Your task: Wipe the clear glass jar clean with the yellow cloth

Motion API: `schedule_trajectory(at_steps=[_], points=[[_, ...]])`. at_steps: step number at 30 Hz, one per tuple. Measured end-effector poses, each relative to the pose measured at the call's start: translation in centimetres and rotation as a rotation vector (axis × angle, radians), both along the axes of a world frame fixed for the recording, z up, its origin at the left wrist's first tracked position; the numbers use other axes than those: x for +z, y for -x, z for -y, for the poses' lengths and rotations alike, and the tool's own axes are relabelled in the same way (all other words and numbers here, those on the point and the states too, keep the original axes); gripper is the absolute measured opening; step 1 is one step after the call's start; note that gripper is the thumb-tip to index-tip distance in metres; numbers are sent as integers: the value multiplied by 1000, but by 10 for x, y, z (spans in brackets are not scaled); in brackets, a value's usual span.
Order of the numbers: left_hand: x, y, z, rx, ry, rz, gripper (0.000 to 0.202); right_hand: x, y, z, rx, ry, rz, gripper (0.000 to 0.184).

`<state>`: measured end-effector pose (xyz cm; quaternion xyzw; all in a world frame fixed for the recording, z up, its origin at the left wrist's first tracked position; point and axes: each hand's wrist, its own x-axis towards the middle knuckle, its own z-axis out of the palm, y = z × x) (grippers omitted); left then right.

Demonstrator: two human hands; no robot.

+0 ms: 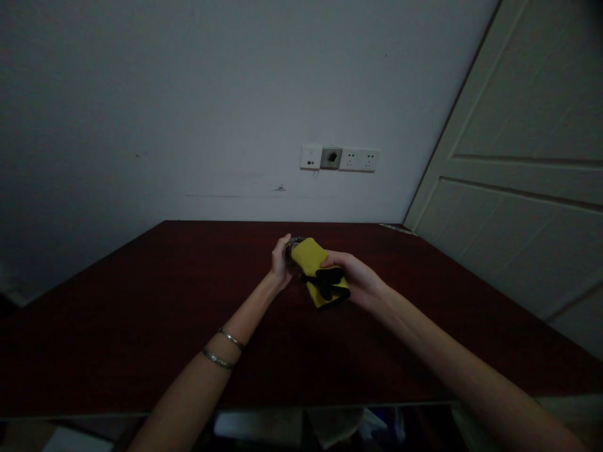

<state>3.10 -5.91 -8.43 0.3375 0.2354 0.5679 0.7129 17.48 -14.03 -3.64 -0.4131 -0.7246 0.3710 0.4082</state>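
My left hand is wrapped round a small, shiny, round object that looks like patterned glass; its kind is hard to make out in the dim light. In my right hand is a yellow cloth with black edging, bunched and folded. One part of the cloth presses against the round object and covers its right side, while the rest hangs below my right fingers. Both hands are close together above the middle of the dark red table. Some fingertips of each hand are hidden behind what they hold.
Behind the table stands a pale wall with a row of sockets and switches. A white panelled door rises along the right side. Under the table's front edge, several indistinct things lie in shadow.
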Motion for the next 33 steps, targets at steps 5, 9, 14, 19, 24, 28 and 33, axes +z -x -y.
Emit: schedule_trajectory(at_steps=[5,9,14,19,24,28,33], points=[[-5,16,-8,-458,95,-182,55,13,-25,-5,-285,-342,104,52],[-16,17,-12,-643,226,-225,52,17,-32,-7,-43,-935,673,43],[-17,16,-9,-791,262,-342,52,14,-29,-13,470,-1265,1076,33],[-10,16,-5,-946,286,-484,60,17,-26,-25,645,-1313,1159,32],[-11,16,-7,-946,256,-446,55,22,-18,-32,685,-1317,1189,30],[-6,21,-10,-812,240,-495,57,15,-14,-31,501,-1267,1189,34],[5,24,-6,-613,158,-536,50,-6,-9,-18,160,-1293,1403,40]])
